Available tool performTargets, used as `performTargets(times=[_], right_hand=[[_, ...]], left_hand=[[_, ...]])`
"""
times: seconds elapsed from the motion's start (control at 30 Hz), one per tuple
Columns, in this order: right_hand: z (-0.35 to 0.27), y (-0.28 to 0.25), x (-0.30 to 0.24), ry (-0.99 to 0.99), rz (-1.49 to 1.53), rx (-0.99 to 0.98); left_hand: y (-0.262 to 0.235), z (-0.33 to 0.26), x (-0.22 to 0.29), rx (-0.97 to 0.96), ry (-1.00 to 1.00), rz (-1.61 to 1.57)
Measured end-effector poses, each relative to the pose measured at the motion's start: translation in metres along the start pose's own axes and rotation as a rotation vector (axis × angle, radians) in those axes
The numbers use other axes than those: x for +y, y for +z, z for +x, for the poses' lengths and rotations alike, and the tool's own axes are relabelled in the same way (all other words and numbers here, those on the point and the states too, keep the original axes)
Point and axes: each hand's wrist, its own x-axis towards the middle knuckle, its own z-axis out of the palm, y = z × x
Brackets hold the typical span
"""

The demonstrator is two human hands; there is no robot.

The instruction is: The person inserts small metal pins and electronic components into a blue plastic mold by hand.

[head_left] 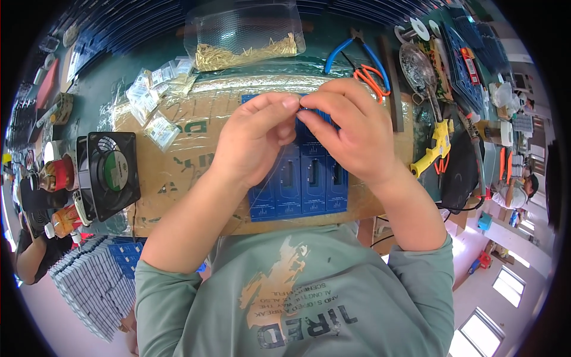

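Observation:
My left hand [253,140] and my right hand [348,128] meet fingertip to fingertip above a blue circuit board panel [300,184] that lies on a tape-covered cardboard sheet [178,172]. Both pinch something very small between thumb and forefinger at the panel's far edge; it is too small to make out. The hands hide the upper half of the panel. Past the cardboard lies a clear plastic bag [244,33] with several thin brass pins [238,55] inside.
A black square fan [108,172] stands at the left of the cardboard, small clear packets [151,92] behind it. Blue-handled pliers [357,50], orange cutters [372,80] and a yellow tool [437,146] lie right. Stacked blue boards [98,279] sit lower left. A person sits far right.

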Motion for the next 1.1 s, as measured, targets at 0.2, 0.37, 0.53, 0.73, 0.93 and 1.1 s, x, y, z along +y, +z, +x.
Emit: performTargets(times=[0.2,0.37,0.53,0.73,0.93,1.1], right_hand=[[-0.001,0.003,0.011,-0.055,0.064,0.029],[-0.002,0.000,0.012,0.282,0.177,-0.054],[-0.005,0.000,0.031,0.525,0.055,-0.274],[-0.006,0.001,0.039,0.559,0.018,-0.371],[-0.004,0.002,0.039,0.569,-0.007,-0.387],[-0.001,0.002,0.032,0.515,-0.127,-0.411]], left_hand=[[-0.001,-0.002,0.002,-0.024,-0.032,-0.020],[0.001,0.001,0.005,0.006,0.016,-0.029],[0.005,0.000,0.009,0.063,0.067,-0.013],[0.004,0.002,0.006,0.059,0.074,0.078],[0.004,0.002,0.007,0.082,0.082,0.126],[0.007,0.002,0.007,0.104,0.081,0.149]])
